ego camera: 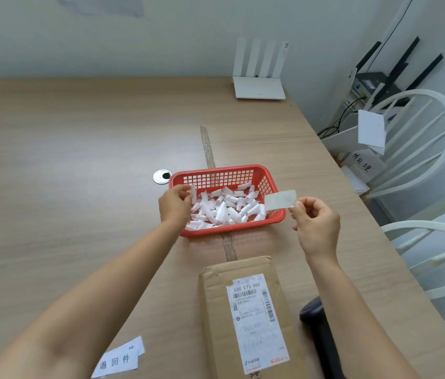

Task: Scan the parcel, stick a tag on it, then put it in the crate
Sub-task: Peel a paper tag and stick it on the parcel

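A brown cardboard parcel [246,315] with a white shipping label [258,321] lies flat on the table in front of me. Beyond it stands a red plastic basket [267,181] holding several white paper slips [224,207]. My left hand [175,205] is over the basket's left side, pinching a white slip [193,192]. My right hand [315,222] hovers to the right of the basket and holds a pale rectangular tag [281,199] by its corner. A black scanner [318,332] lies to the right of the parcel.
A wooden table [79,160] carries a clear ruler [208,146], a round metal cable cap [162,176], a white router [259,86] at the back and paper notes [120,361] near me. White chairs [421,149] and a labelled white box [358,160] stand to the right.
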The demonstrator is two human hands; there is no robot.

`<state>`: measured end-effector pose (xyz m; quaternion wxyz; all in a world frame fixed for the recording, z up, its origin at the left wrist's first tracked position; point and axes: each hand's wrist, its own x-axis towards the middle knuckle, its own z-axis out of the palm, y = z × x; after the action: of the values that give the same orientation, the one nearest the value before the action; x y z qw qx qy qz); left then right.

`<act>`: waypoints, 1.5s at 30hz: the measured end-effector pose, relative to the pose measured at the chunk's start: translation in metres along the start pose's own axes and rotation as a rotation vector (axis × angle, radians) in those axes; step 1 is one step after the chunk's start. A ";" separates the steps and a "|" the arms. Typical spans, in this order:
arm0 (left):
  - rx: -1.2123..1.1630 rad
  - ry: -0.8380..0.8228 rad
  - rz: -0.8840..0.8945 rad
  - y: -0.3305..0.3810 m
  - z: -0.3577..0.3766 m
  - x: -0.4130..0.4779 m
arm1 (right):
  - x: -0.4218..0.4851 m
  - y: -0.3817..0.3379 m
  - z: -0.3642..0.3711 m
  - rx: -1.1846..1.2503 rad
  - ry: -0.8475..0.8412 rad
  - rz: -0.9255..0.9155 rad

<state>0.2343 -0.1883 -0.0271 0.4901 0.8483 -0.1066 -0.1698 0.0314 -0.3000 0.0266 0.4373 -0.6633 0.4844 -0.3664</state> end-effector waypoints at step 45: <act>-0.177 -0.156 -0.029 -0.019 -0.003 -0.153 | -0.092 0.038 0.001 -0.055 -0.260 0.002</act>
<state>0.0949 -0.1226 -0.0142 0.5508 0.7873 -0.1165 -0.2513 -0.0038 -0.2169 -0.0150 0.4783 -0.7163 0.4344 -0.2635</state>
